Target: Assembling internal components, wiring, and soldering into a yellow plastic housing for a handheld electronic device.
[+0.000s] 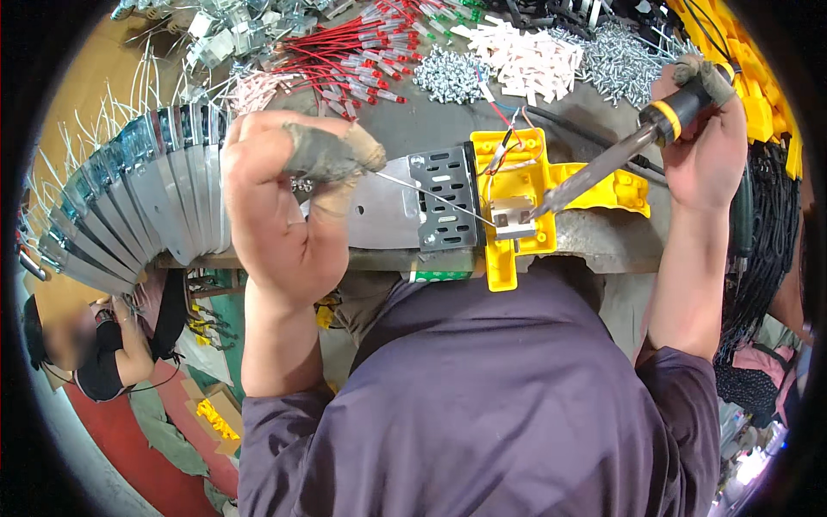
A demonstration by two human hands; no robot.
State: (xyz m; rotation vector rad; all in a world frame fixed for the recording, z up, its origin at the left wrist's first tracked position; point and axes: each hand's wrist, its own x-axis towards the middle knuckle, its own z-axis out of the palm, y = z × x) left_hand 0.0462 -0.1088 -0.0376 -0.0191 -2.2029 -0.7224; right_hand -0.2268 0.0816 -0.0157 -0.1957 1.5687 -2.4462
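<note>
Left hand (280,202), left of centre: index fingertip hidden under a grey finger cover (314,155); far end of the thin wire (435,199) lost in the grip. Soldering iron (633,143), upper right: handle partly covered by the right hand (706,164); tip perhaps touching the metal block (515,217), centre, too fine to tell. Silver screws (622,65), upper right: too small to count. Yellow housings (760,99), upper right: cut off by the rim. Co-worker (102,358), lower left: head blurred. Purple shirt (500,405), bottom: cut off by the lower edge.
</note>
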